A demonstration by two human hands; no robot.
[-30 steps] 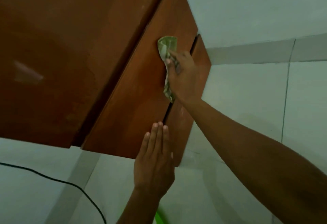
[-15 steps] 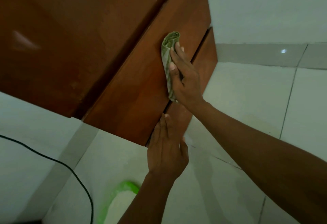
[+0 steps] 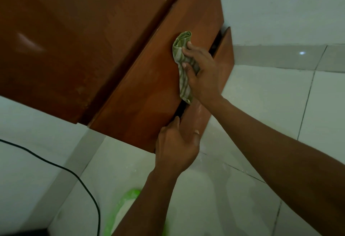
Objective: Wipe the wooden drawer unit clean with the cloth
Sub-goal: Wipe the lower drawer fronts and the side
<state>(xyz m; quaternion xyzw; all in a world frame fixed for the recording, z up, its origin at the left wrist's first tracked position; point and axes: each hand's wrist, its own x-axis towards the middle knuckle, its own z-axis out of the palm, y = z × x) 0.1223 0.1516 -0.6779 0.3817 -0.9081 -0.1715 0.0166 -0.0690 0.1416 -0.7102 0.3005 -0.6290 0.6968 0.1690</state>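
The wooden drawer unit (image 3: 130,58) stands on the tiled floor (image 3: 261,123), a green striped cloth (image 3: 182,43) pinched against its upper front by the curled fingers (image 3: 194,49) of the right hand (image 3: 205,75), while the left hand (image 3: 175,146) clasps the edge of the lower drawer (image 3: 225,53).

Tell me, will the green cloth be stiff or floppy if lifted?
Probably floppy: the cloth is bunched in folds under the right hand, its tail hanging limp. Likely light: that hand alone pins it against the drawer front.
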